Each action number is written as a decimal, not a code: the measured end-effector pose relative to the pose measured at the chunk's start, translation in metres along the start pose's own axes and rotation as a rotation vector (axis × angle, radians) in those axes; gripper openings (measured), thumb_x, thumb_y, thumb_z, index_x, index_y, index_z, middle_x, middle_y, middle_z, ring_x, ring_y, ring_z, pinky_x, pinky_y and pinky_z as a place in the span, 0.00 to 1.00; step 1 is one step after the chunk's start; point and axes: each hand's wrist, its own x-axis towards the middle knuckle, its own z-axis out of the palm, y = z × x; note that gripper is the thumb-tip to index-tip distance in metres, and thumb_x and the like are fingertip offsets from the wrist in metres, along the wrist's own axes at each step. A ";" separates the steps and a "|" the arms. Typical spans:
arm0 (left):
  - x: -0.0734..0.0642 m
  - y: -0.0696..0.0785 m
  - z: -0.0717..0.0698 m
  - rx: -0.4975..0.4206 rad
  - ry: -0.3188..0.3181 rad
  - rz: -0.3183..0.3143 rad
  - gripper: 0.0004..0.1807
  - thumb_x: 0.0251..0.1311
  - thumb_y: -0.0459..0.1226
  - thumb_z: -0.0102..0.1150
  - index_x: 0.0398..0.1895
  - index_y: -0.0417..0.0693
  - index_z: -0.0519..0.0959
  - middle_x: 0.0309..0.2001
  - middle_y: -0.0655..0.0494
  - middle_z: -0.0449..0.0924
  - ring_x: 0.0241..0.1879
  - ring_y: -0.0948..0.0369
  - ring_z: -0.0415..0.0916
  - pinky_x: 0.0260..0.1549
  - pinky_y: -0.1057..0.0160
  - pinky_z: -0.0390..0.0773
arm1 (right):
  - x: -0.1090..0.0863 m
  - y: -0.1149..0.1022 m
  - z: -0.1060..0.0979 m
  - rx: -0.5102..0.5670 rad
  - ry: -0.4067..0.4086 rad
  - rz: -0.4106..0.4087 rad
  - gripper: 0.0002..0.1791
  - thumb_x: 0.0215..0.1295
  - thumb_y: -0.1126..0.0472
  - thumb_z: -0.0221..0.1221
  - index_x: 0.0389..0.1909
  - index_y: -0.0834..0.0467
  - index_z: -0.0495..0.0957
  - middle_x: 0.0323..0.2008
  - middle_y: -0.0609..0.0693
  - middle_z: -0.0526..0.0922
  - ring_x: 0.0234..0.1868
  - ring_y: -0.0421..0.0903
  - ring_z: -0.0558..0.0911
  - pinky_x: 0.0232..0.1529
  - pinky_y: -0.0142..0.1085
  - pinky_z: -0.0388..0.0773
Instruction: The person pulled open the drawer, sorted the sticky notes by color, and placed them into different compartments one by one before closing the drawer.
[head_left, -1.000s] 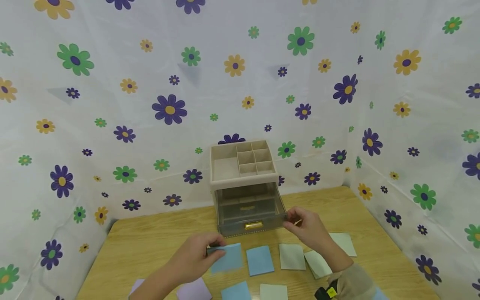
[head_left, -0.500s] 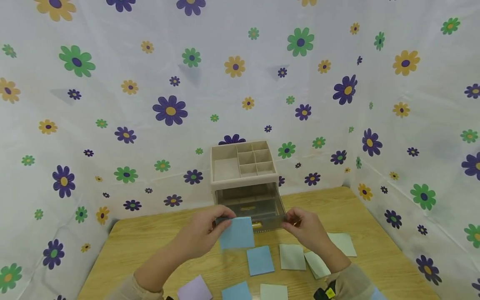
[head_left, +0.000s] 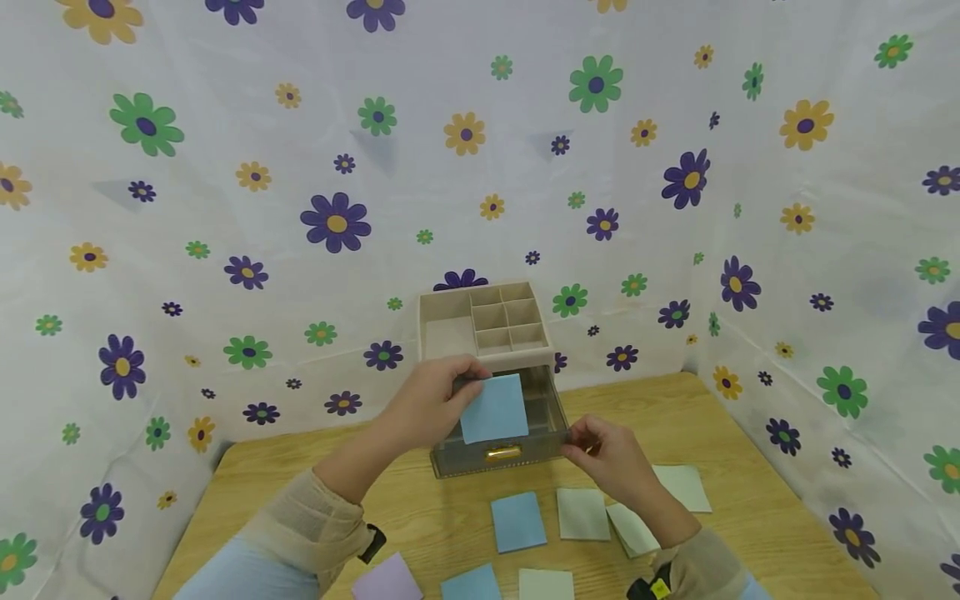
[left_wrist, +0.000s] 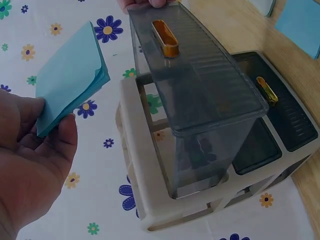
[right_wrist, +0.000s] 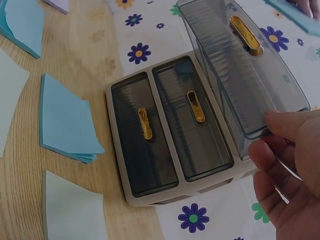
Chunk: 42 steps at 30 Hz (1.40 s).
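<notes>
My left hand (head_left: 431,406) pinches a blue pad of sticky notes (head_left: 497,410) at its left edge, over the pulled-out drawer (head_left: 471,460). In the left wrist view the pad (left_wrist: 72,75) shows a slightly fanned stack, with thumb and fingers on one side of it. At the drawer's front right corner is my right hand (head_left: 611,460), gripping it between thumb and fingers. That smoky clear drawer (right_wrist: 235,65) has a gold handle and is the top one of a beige desk organizer (head_left: 495,362). The raised pad partly hides the drawer's inside.
Before the organizer lie another blue pad (head_left: 519,522), a pale green pad (head_left: 583,514) and several more pads, including a purple pad (head_left: 388,579). Two lower drawers (right_wrist: 145,145) are closed. A flower-printed sheet (head_left: 480,167) hangs behind the wooden table (head_left: 315,475).
My left hand has lifted the blue pad from near the table, forward and up over the drawer. My right hand has stayed at the drawer's corner.
</notes>
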 end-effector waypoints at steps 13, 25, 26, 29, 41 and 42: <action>0.024 -0.040 0.023 -0.031 -0.108 -0.175 0.06 0.68 0.32 0.53 0.41 0.48 0.79 0.35 0.60 0.78 0.34 0.62 0.72 0.35 0.63 0.75 | -0.004 -0.003 0.001 0.004 0.003 -0.008 0.07 0.58 0.63 0.67 0.32 0.51 0.78 0.28 0.40 0.80 0.26 0.37 0.78 0.27 0.32 0.78; 0.035 -0.053 0.036 0.039 -0.209 -0.219 0.06 0.70 0.34 0.51 0.42 0.48 0.79 0.34 0.60 0.76 0.34 0.63 0.73 0.36 0.63 0.75 | -0.002 -0.007 0.000 -0.016 -0.003 -0.003 0.07 0.59 0.63 0.67 0.32 0.51 0.77 0.27 0.40 0.79 0.25 0.37 0.78 0.26 0.32 0.78; 0.036 -0.054 0.037 0.046 -0.216 -0.218 0.06 0.70 0.34 0.50 0.42 0.48 0.78 0.34 0.60 0.76 0.34 0.63 0.73 0.36 0.63 0.75 | -0.002 -0.007 -0.001 -0.018 -0.003 -0.005 0.07 0.59 0.63 0.67 0.32 0.51 0.77 0.27 0.40 0.79 0.25 0.37 0.78 0.26 0.32 0.78; 0.040 -0.055 0.039 0.056 -0.231 -0.219 0.06 0.70 0.34 0.50 0.42 0.47 0.78 0.34 0.59 0.76 0.34 0.62 0.73 0.36 0.63 0.75 | -0.002 -0.008 -0.002 -0.023 0.002 -0.014 0.07 0.59 0.63 0.67 0.32 0.51 0.77 0.27 0.40 0.79 0.25 0.37 0.78 0.26 0.32 0.78; 0.039 -0.069 0.050 0.062 -0.295 -0.242 0.04 0.66 0.31 0.53 0.37 0.44 0.79 0.28 0.58 0.75 0.28 0.64 0.71 0.31 0.65 0.74 | -0.001 -0.006 0.002 -0.024 0.011 -0.001 0.08 0.58 0.64 0.67 0.31 0.51 0.77 0.25 0.39 0.79 0.25 0.38 0.77 0.27 0.31 0.77; 0.039 -0.069 0.050 0.070 -0.293 -0.240 0.05 0.66 0.30 0.54 0.37 0.43 0.79 0.28 0.58 0.75 0.28 0.64 0.71 0.31 0.65 0.74 | -0.001 -0.006 0.003 -0.024 0.012 0.000 0.08 0.58 0.64 0.67 0.31 0.51 0.77 0.25 0.39 0.79 0.25 0.38 0.77 0.27 0.31 0.77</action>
